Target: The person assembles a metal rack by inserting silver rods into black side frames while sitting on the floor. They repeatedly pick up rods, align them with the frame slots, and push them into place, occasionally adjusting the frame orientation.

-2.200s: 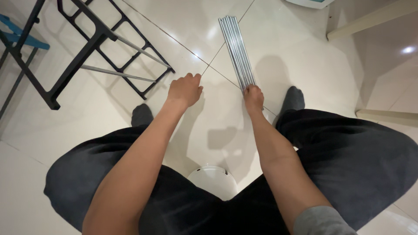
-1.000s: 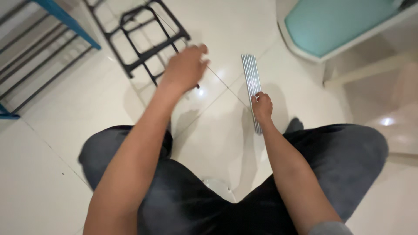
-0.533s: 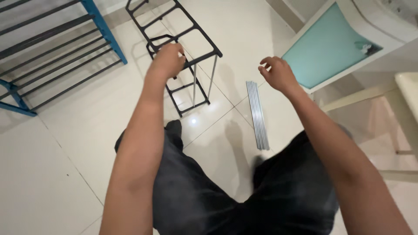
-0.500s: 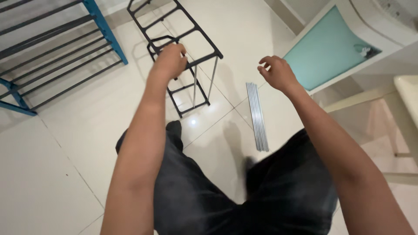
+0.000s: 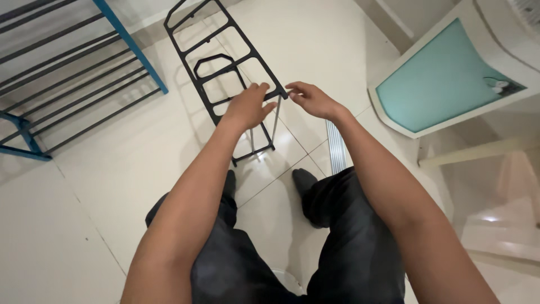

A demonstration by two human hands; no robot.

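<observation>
A black ladder-shaped rack frame (image 5: 216, 34) stands on the white tiled floor ahead of me, raised on thin silver rods (image 5: 275, 121) over a second black frame below. My left hand (image 5: 246, 108) is curled over the near end of the upper frame. My right hand (image 5: 313, 100) hovers with fingers apart, its fingertips right at the frame's near right corner. A bundle of several silver rods (image 5: 336, 151) lies flat on the floor, partly hidden under my right forearm.
A blue shelf rack with dark bars (image 5: 84, 67) stands at upper left. A white unit with a teal panel (image 5: 444, 84) stands at right, with a pale wooden leg (image 5: 467, 155) below it. My dark-trousered legs fill the lower middle.
My right hand let go of the rod bundle, lifted and swung left to the frame's corner. My left hand reached forward onto the black frame. I have risen from the stool.
</observation>
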